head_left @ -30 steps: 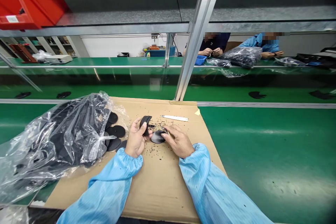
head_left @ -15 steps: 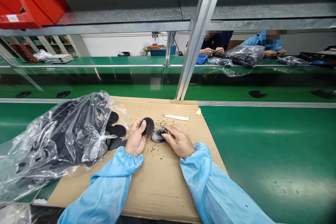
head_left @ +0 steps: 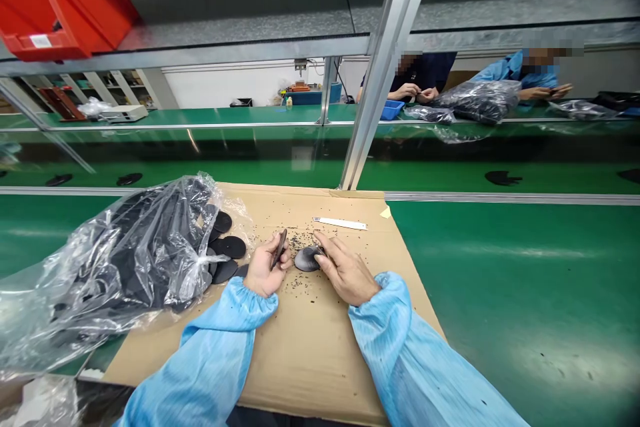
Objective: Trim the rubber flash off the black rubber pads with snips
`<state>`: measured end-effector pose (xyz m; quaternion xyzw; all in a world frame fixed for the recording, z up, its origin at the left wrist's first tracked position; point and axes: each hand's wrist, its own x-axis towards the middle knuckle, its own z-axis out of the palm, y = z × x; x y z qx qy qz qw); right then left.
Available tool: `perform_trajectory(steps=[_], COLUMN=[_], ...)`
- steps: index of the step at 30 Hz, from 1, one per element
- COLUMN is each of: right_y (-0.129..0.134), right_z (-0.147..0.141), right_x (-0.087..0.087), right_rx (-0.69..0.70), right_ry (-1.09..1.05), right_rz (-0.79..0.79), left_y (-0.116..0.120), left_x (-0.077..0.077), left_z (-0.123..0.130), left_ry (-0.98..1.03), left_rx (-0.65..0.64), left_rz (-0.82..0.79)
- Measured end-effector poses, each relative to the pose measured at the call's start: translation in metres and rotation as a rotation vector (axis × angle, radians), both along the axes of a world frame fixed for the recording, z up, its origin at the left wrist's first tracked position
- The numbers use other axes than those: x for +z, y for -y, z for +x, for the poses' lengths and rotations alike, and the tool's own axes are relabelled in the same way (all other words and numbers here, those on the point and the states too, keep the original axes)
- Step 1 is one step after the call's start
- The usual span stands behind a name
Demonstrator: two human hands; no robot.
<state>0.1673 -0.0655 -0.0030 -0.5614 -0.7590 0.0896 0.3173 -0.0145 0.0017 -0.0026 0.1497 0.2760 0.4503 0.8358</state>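
- The left hand (head_left: 265, 269) stood just above the near middle of the cardboard sheet, its fingers curled together and clamped on a thin black disc (head_left: 279, 249), which was held almost edge-on.
- The right hand (head_left: 346, 273) lay just beside it, its fingers (head_left: 330, 255) slightly apart and draped over a shiny grey-black domed disc (head_left: 307, 259). That disc sat on the cardboard, and I couldn't tell whether those fingers were gripping it.
- Black crumbs (head_left: 300, 243) lay scattered around both hands on a large brown cardboard sheet (head_left: 320, 353), which rested on a green workbench (head_left: 505, 280).
- Near the far edge of the cardboard lay a narrow white strip (head_left: 340, 223), with a small yellow note (head_left: 385, 212) at the far right corner.
- Along the left edge, a crumpled clear plastic bag (head_left: 117, 267) bulged with black pieces, and loose flat black discs (head_left: 230, 247) lay between it and the left hand.
- Both forearms wore pale blue sleeves (head_left: 215, 353) with elasticated cuffs.
- Beyond the rail, two co-workers (head_left: 520, 73) sat at a far green bench, working with their hands near a small blue tray (head_left: 393, 109) and bulging plastic bags.
- A red plastic bin (head_left: 65, 17) sat on the shelf at upper left.
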Motion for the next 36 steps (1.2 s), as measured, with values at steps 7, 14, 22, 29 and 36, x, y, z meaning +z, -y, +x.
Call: perform_trajectory(steps=[7,14,22,29,36], right_y=[0.002,0.003,0.004,0.003,0.004], right_z=[-0.009,-0.011,-0.011,-0.013,-0.013], right_x=[-0.002,-0.002,-0.002,0.001,0.001], right_rx=[0.136,0.152,0.160,0.154,0.162], right_ry=[0.092,0.158,0.203,0.276,0.314], right_rz=[0.099,0.140,0.121,0.128,0.133], left_y=[0.002,0.005,0.007,0.006,0.006], left_x=[-0.002,-0.002,-0.001,-0.004,-0.011], left_z=[0.001,0.007,0.008,0.010,0.011], left_ry=[0.020,-0.106,-0.155,-0.190,-0.259], left_rx=[-0.092,-0.134,-0.152,-0.108,-0.056], left_rz=[0.057,0.104,0.161,0.165,0.171])
